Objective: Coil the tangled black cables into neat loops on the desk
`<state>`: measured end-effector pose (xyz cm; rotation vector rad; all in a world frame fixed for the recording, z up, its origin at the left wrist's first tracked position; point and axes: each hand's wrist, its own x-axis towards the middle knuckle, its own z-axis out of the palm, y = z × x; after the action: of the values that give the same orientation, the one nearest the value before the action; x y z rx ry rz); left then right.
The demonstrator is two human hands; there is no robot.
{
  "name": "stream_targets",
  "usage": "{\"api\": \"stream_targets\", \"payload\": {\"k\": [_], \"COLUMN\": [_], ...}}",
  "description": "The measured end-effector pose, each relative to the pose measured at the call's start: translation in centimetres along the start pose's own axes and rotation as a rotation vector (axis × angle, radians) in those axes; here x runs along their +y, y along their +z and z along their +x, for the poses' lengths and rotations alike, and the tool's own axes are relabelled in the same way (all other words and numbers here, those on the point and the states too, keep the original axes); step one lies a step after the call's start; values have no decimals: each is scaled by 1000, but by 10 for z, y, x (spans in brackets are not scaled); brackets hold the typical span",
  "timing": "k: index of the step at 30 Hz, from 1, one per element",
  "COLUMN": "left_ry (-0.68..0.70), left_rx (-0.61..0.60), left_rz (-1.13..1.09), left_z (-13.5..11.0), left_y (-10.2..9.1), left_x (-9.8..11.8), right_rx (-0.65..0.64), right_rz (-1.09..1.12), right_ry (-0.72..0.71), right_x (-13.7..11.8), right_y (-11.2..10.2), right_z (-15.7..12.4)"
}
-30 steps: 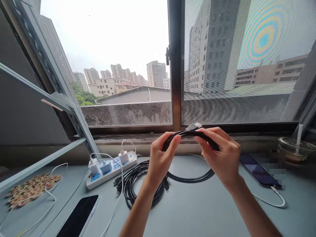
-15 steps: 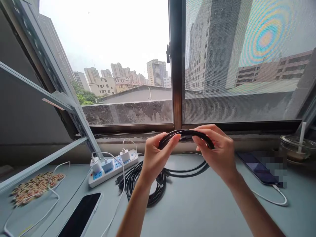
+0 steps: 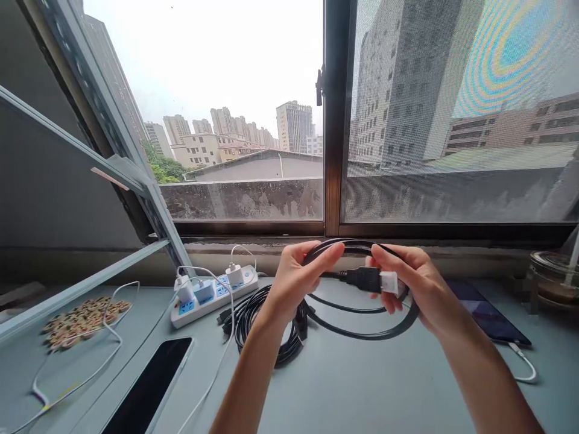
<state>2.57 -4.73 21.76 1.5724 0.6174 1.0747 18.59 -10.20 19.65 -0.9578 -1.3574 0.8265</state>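
Both hands hold a looped black cable [image 3: 362, 334] above the table. My left hand [image 3: 301, 268] pinches the top left of the loops between thumb and fingers. On the right side, my right hand [image 3: 409, 271] is closed round the same loops. The cable's black plug [image 3: 363, 278], with a whitish cap over its tip, points right in the middle of the coil, close to my right fingers. Behind my left wrist lies another coiled black cable [image 3: 289, 352] on the table, partly hidden by my forearm.
At the left stand a white power strip [image 3: 194, 311] with chargers and a phone [image 3: 151, 383]. A patterned mat [image 3: 85, 322] lies beyond a white cord. To the right are a dark tablet-like device [image 3: 491, 316] and a lidded cup [image 3: 549, 283]. A window frame [image 3: 332, 205] borders the table's back.
The loops have opened wider and hang lower between my hands. The plug with its whitish cap has come into sight. My right hand has shifted slightly right, and the view has turned a little.
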Motion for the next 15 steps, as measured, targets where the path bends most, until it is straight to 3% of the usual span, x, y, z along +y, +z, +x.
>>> {"api": "stream_targets", "payload": {"k": [3, 5, 10, 15], "left_ry": [-52, -76, -122, -94], "left_rx": [42, 60, 35, 20], "left_rz": [-55, -75, -107, -108], "left_z": [2, 3, 4, -2], "left_y": [5, 6, 3, 4], "left_x": [-1, -2, -3, 3], "right_rx": [276, 367, 217, 290], "right_rz": [-268, -437, -599, -535], "right_ry": [-217, -383, -575, -650], "right_x": [4, 5, 6, 6], "right_y": [3, 4, 7, 12], "right_z": [0, -1, 1, 3]}}
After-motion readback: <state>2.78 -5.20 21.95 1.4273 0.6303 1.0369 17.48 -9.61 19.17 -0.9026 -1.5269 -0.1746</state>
